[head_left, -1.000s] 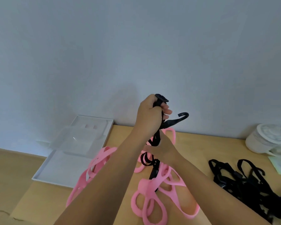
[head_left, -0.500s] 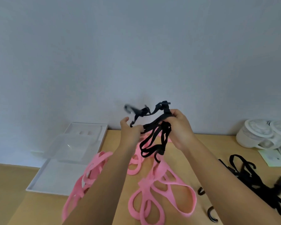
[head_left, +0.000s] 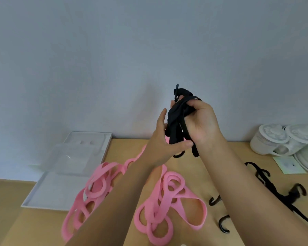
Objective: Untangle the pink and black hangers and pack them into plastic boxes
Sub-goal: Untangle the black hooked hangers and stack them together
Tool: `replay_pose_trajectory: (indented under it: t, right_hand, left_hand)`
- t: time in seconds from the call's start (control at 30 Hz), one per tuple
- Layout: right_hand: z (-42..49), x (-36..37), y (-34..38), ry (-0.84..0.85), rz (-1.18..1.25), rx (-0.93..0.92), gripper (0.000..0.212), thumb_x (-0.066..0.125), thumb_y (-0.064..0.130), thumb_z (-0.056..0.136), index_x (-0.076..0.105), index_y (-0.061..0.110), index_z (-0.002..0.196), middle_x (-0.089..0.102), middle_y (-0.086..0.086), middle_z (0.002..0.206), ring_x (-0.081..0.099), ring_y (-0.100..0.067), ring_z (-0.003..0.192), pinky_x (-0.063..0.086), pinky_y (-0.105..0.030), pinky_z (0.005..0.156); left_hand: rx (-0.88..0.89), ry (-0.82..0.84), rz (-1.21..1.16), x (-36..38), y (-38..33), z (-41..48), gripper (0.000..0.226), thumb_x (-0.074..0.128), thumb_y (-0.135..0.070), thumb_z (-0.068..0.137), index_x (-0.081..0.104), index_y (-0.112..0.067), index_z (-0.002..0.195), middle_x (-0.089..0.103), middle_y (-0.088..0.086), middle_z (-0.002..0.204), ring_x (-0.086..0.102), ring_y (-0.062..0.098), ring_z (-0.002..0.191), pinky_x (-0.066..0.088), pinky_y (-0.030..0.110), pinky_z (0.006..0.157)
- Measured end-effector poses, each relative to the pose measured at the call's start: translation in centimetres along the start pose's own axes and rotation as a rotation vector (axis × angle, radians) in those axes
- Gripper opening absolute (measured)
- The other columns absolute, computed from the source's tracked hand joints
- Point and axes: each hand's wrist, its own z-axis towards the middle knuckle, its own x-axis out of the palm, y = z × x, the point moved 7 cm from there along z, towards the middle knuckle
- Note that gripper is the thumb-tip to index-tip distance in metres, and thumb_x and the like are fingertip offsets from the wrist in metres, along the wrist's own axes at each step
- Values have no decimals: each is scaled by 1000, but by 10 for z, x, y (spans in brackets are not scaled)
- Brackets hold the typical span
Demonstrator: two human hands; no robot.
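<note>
Black hanger bundle [head_left: 176,119], near-vertical, in right hand [head_left: 204,125], left hand [head_left: 159,144] against it

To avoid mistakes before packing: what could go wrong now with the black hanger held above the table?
1. The right hand grips the black hanger in a tight bunch; its loops may knot further.
2. Its hook hangs low over the pink hangers, so it might snag them when lowered.
</note>
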Motion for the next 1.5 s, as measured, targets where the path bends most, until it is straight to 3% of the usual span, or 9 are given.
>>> replay_pose_trajectory:
  t: [0.27, 0.37, 0.5, 0.67, 0.87, 1.0, 1.1, 1.23, 1.5]
  right_hand:
    - [-4, -34, 21, -99, -665, -225, 23, 45, -6, 85, 57, 13, 86, 61, -1, 81, 57, -14, 75, 48, -24, 67]
    - [-8, -60, 19, -22, -928, -169, 15, 54, 15, 89, 60, 18, 103, 64, 5, 99, 58, -8, 94, 42, -27, 86]
    - [-21, -103, 2, 84, -974, 143, 69, 66, 55, 70, 46, 28, 131, 63, 6, 119, 58, -10, 113, 42, -37, 98]
    - [-35, -127, 38, -24, -856, -21, 36, 62, 20, 87, 53, 14, 122, 66, -9, 109, 66, -23, 97, 53, -39, 85]
    - [-59, -172, 89, -261, -952, -151, 10, 62, 16, 87, 61, 22, 96, 68, -3, 96, 66, -17, 88, 52, -30, 76]
    - [-78, -215, 127, -542, -1386, -165, 7, 54, 14, 88, 60, 11, 89, 63, -4, 82, 58, -18, 76, 41, -22, 56]
    - [-77, -257, 127, -601, -1588, 14, 22, 49, 10, 86, 59, -6, 96, 64, -22, 92, 59, -31, 80, 45, -34, 64]
    - [-77, -302, 87, -573, -1969, 284, 33, 44, 26, 93, 47, 9, 122, 49, -15, 126, 48, -31, 114, 45, -39, 86]
    - [-59, -270, 100, -654, -1938, 134, 42, 44, 20, 91, 41, 11, 132, 31, -13, 139, 29, -31, 127, 28, -41, 108]
  left_hand:
    - [-118, -52, 54, 9, 14, 6, 21, 67, -7, 81, 62, -4, 101, 70, 9, 92, 66, 16, 86, 54, 32, 83]
    - [-146, -49, -1, 14, 7, 5, 22, 64, -11, 82, 60, 0, 100, 66, 10, 84, 61, 15, 75, 50, 24, 68]
    - [-94, 25, 80, 36, -14, 6, 20, 67, -5, 78, 56, -13, 93, 61, 3, 75, 58, 11, 66, 48, 24, 60]
    - [-50, 39, 283, 76, -20, 5, 63, 79, -24, 70, 40, -24, 119, 62, -14, 86, 61, 0, 81, 55, 25, 72]
    - [70, 214, 252, 148, -22, 4, 46, 74, -7, 74, 44, -39, 87, 55, -17, 80, 57, -9, 76, 46, 16, 67]
    - [-192, 394, 317, 189, 27, -2, 65, 69, -30, 83, 34, -20, 137, 51, -11, 92, 56, 8, 91, 41, 16, 73]
    - [-262, 499, 412, 206, 52, -10, 64, 63, -28, 87, 31, -17, 141, 54, -11, 94, 54, 8, 89, 41, 16, 73]
    - [-279, 532, 581, 205, 76, -16, 58, 60, -25, 89, 35, -14, 140, 50, 6, 130, 50, 17, 115, 38, 22, 90]
    - [-267, 383, 695, 162, 95, -15, 46, 58, -25, 90, 44, -17, 133, 49, 2, 124, 45, 14, 115, 33, 18, 90]
